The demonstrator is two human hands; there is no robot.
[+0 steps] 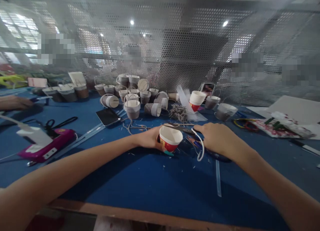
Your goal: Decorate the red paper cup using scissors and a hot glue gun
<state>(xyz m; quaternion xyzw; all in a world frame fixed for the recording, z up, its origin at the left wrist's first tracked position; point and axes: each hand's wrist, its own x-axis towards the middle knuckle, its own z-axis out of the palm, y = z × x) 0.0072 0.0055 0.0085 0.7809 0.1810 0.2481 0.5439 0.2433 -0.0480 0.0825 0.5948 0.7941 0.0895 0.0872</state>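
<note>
My left hand (153,137) is wrapped round a paper cup (171,139), white inside with a red and yellow print outside. The cup is tilted, its open rim facing up and towards me. A teal patch shows below it. My right hand (212,136) is low over the table, to the right of the cup, its fingers curled. A looped white cord (202,147) hangs by its fingertips. Dark and blue tools lie partly beneath that hand, and what the fingers hold is hidden. Small white scraps are scattered around the cup.
Several wrapped cups with cord handles (132,108) stand and lie at the back. A stack of paper cups (197,99) stands beside a cord heap (178,112). A phone (108,116) and purple power strip (51,145) are left. Another person's hand (18,102) is far left.
</note>
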